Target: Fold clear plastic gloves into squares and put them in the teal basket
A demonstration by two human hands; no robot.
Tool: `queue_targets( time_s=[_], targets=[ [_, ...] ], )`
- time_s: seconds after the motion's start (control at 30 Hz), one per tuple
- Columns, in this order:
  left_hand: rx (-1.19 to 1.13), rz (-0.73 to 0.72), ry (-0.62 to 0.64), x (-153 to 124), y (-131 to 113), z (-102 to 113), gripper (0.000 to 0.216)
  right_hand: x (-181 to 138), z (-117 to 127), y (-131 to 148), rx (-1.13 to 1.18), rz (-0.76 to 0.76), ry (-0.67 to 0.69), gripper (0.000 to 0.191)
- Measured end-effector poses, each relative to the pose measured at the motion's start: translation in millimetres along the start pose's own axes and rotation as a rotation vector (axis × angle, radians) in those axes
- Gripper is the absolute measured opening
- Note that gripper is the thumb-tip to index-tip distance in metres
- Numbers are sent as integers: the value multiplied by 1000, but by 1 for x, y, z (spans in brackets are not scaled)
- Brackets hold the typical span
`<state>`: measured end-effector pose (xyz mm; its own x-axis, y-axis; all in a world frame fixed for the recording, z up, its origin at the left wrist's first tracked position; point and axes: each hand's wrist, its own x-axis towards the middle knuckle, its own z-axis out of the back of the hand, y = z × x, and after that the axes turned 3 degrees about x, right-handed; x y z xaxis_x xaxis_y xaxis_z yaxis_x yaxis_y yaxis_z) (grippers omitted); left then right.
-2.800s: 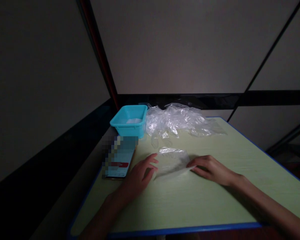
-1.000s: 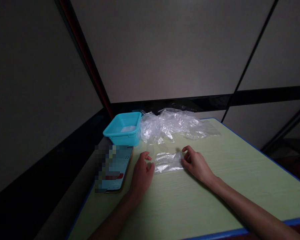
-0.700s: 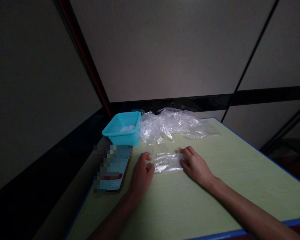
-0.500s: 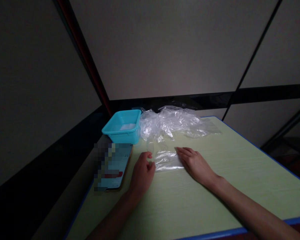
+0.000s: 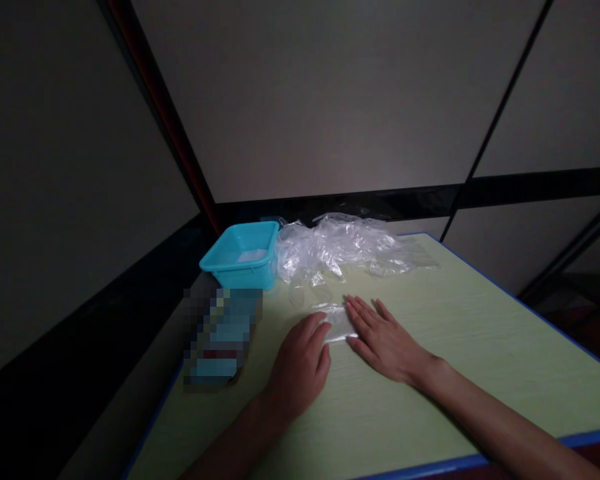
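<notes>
A folded clear plastic bag (image 5: 339, 325) lies flat on the pale green table between my two hands. My right hand (image 5: 384, 337) rests palm down with its fingers spread, the fingertips over the bag's right end. At the bag's left end is my left hand (image 5: 303, 357), its fingers apart and slightly curved, the fingertips reaching over the plastic. Each hand covers part of the bag. Just beyond the hands, a heap of crumpled clear plastic bags (image 5: 340, 243) is piled, with a thin loose piece trailing toward the folded one.
A turquoise plastic basket (image 5: 243, 275) with something white inside stands at the back left. Nearer, a flat, partly blurred rectangular item (image 5: 225, 340) lies along the table's left side. The table (image 5: 455, 327) has a blue edge and meets a panelled wall behind.
My left hand has moved right and come over the bag's left end, its fingers stretching out. My right hand has flattened, with its fingers and thumb spreading apart on the bag's right end.
</notes>
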<state>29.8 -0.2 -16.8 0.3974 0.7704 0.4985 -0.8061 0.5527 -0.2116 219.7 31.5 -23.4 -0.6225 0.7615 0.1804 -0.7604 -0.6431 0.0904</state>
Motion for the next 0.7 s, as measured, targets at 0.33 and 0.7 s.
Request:
queue_targets(
  time_s=[0.33,0.7],
  targets=[
    [101,27,401,42,-34,-30,65,0,-3,0,11,-52,100,61],
    [251,34,351,24,-10,-30,73,-2,-10,-3,-40,-20,46,57]
  ],
)
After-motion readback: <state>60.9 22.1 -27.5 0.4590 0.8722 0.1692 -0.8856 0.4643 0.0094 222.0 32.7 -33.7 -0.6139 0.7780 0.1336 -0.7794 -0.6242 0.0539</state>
